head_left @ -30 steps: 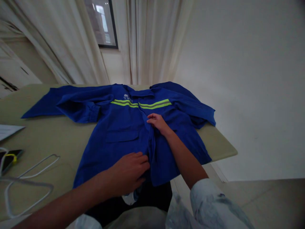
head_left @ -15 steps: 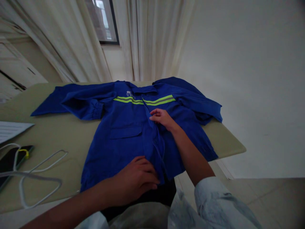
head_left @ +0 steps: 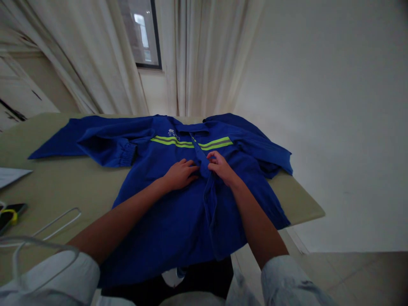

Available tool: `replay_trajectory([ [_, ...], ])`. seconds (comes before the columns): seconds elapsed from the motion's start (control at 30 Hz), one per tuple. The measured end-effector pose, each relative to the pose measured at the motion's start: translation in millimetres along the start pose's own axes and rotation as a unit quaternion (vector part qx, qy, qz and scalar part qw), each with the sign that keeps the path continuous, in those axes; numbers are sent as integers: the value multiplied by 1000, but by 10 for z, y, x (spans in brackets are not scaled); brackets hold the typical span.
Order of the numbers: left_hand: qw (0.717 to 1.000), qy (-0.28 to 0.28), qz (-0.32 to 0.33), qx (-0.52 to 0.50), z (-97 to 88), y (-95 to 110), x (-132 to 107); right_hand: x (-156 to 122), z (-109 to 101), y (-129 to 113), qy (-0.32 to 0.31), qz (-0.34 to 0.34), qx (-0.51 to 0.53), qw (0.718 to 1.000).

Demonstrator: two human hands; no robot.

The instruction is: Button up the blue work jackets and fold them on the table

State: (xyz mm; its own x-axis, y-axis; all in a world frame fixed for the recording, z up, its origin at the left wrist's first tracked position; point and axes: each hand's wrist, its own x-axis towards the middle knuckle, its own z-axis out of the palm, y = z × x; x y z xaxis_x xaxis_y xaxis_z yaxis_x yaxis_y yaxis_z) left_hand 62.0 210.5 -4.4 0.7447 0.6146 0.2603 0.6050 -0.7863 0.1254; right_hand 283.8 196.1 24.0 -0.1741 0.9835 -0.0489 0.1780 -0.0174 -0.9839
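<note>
A blue work jacket (head_left: pixel 165 212) with yellow-green reflective stripes lies front up on a pale green table (head_left: pixel 63 182), sleeves spread to both sides. My left hand (head_left: pixel 181 173) rests on the chest just left of the front opening, fingers curled onto the placket edge. Right beside it, my right hand (head_left: pixel 220 167) pinches the other edge of the opening. Both hands meet at the jacket's middle, below the stripes.
A white wire hanger (head_left: pixel 35 240) lies at the table's near left. A dark phone with a yellow tag (head_left: pixel 11 214) and a sheet of paper (head_left: pixel 11 175) sit at the left edge. Curtains and a window stand behind; the table's right corner drops to the floor.
My left hand has moved up from the jacket's lower hem to the chest, next to my right hand. The right hand has stayed at the front opening.
</note>
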Motion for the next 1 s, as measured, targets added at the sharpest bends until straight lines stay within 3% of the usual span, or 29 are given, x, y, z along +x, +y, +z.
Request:
replay_trajectory([
  [0.1,999,36,23,7,26,43,-48,-13,41,13,29,-33,-42,998],
  [0.23,998,21,52,24,56,66,-43,-60,158,13,81,-109,-128,982],
  [0.4,998,27,47,43,78,67,3,-129,212,-19,67,-155,-169,971],
  [0.7,973,226,42,-23,10,64,-113,-191,151,-93,102,-154,-261,948],
  [0.77,968,247,31,-32,11,67,-127,-189,173,-91,101,-158,-274,943],
  [1.0,984,162,32,-67,62,12,-86,-135,141,-49,71,-152,-165,972],
])
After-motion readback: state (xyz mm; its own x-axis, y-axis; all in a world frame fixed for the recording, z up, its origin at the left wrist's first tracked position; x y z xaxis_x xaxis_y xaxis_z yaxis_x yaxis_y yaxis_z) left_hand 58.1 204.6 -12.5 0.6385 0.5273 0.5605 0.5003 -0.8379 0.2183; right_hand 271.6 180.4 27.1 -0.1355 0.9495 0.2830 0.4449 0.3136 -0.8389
